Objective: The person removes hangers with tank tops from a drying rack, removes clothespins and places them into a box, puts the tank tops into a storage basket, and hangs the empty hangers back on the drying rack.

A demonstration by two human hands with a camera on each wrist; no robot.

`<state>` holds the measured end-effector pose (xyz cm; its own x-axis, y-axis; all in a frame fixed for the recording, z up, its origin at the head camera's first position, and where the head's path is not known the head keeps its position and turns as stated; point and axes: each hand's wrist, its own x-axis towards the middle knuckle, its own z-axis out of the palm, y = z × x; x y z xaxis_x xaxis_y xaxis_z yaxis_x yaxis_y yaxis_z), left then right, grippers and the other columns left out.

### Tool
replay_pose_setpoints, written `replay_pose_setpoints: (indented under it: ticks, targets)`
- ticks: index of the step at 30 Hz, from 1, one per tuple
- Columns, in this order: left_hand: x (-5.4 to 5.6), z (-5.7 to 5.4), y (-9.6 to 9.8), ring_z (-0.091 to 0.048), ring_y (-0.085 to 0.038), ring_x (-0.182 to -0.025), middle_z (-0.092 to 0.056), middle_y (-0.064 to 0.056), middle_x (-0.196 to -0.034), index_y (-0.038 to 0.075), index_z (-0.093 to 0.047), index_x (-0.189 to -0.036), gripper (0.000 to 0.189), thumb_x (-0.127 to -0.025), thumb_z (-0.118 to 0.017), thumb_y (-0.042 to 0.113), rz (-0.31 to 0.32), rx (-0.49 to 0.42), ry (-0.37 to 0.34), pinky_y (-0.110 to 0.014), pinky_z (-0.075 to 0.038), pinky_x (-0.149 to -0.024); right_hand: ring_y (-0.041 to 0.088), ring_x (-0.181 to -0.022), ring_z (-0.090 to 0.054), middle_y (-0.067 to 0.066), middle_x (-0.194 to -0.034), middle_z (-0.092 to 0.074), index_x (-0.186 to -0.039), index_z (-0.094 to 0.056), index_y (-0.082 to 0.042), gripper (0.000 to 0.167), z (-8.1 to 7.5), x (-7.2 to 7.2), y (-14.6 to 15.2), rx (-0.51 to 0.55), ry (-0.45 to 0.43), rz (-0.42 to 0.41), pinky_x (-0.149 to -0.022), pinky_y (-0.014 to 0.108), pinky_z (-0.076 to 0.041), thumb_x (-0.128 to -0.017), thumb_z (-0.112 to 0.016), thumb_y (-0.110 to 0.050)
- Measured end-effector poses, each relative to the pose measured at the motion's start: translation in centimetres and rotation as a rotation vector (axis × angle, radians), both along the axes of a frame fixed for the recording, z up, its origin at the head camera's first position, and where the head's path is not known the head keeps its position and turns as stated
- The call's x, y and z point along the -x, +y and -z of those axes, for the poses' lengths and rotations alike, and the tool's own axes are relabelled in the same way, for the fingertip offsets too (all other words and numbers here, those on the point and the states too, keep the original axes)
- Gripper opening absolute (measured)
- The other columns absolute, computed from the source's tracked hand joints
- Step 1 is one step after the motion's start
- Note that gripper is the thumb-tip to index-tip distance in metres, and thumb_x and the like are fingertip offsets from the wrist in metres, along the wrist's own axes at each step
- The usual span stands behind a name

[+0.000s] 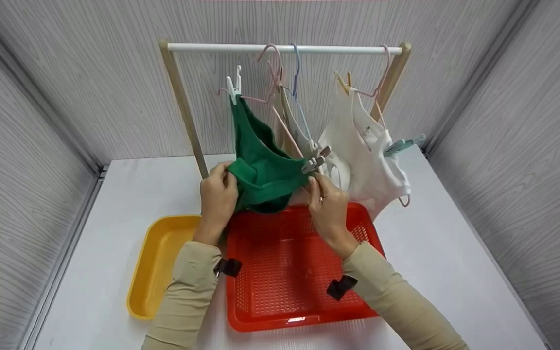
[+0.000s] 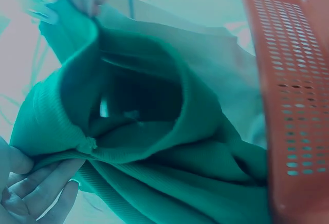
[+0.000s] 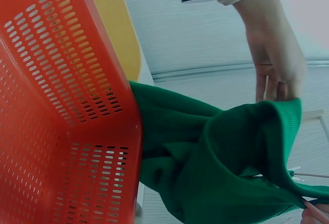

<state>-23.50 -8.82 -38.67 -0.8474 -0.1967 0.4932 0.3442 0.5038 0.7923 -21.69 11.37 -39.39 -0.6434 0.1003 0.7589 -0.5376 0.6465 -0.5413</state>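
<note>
A green sleeveless top [image 1: 270,170] hangs from a pink hanger [image 1: 285,126]. A white clothespin [image 1: 234,86] sits at its left strap and a grey-brown clothespin [image 1: 316,161] at its right. My left hand [image 1: 219,197] pinches the ribbed edge on the left side. On the right, just below the grey-brown clothespin, my right hand [image 1: 329,209] pinches the fabric. In the left wrist view, the ribbed opening of the green top [image 2: 180,167] gapes between the two hands. The right wrist view shows the left hand [image 3: 277,54] gripping the edge from above.
Under the top stands a red perforated basket [image 1: 304,318], with a yellow tray [image 1: 139,272] to its left. White tops [image 1: 358,146] hang at the right, with a yellow clothespin [image 1: 343,82] and a teal clothespin [image 1: 401,145]. A white rail [image 1: 212,47] on wooden posts carries the hangers.
</note>
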Motion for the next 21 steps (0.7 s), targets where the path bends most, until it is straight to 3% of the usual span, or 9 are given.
replay_pose_setpoints:
  ticks: [5, 8, 12, 16, 21]
  targets:
    - [-0.7, -1.4, 0.6, -0.055, -0.021, -0.070, -0.071, -0.020, -0.086, -0.006, -0.065, -0.110, 0.024, -0.097, -0.047, 0.002, 0.012, -0.022, 0.056, -0.022, -0.046, -0.068, 0.026, -0.064, -0.065, 0.017, -0.074, -0.071, -0.088, -0.067, 0.005, 0.011, 0.3, 0.0, 0.1, -0.009, 0.019, 0.018, -0.063, 0.039, -0.056, -0.091, -0.059, -0.001]
    - [-1.4, -2.1, 1.3, -0.049, -0.018, -0.069, -0.065, -0.018, -0.076, -0.005, -0.065, -0.110, 0.023, -0.096, -0.048, 0.002, 0.038, -0.024, 0.102, -0.018, -0.038, -0.067, 0.026, -0.065, -0.066, 0.017, -0.074, -0.071, -0.087, -0.068, 0.005, 0.011, 0.4, 0.0, 0.3, -0.003, 0.016, 0.031, -0.063, 0.040, -0.056, -0.091, -0.060, -0.001]
    - [-2.4, -2.2, 2.4, -0.055, -0.017, -0.073, -0.066, -0.016, -0.081, -0.004, -0.064, -0.110, 0.021, -0.096, -0.049, 0.003, 0.140, -0.002, 0.113, -0.017, -0.045, -0.071, 0.027, -0.063, -0.066, 0.018, -0.073, -0.071, -0.086, -0.068, 0.005, 0.011, 0.6, 0.0, 0.6, 0.009, 0.016, 0.041, -0.062, 0.040, -0.056, -0.091, -0.060, -0.001]
    - [-3.0, -1.4, 3.2, -0.064, -0.018, -0.078, -0.073, -0.014, -0.093, -0.001, -0.064, -0.111, 0.022, -0.097, -0.049, 0.004, 0.295, 0.089, 0.008, -0.025, -0.052, -0.073, 0.026, -0.063, -0.069, 0.017, -0.072, -0.071, -0.086, -0.068, 0.004, 0.010, 1.0, 0.1, 1.0, 0.007, 0.023, 0.029, -0.062, 0.038, -0.058, -0.091, -0.060, -0.001]
    - [-3.4, 0.1, 3.7, -0.065, -0.021, -0.085, -0.073, -0.013, -0.102, 0.003, -0.065, -0.111, 0.020, -0.098, -0.052, 0.009, 0.442, 0.245, -0.237, -0.035, -0.056, -0.080, 0.028, -0.065, -0.070, 0.017, -0.072, -0.070, -0.086, -0.067, 0.004, 0.010, 1.6, 0.2, 1.5, -0.010, 0.026, 0.029, -0.062, 0.040, -0.058, -0.091, -0.060, -0.001]
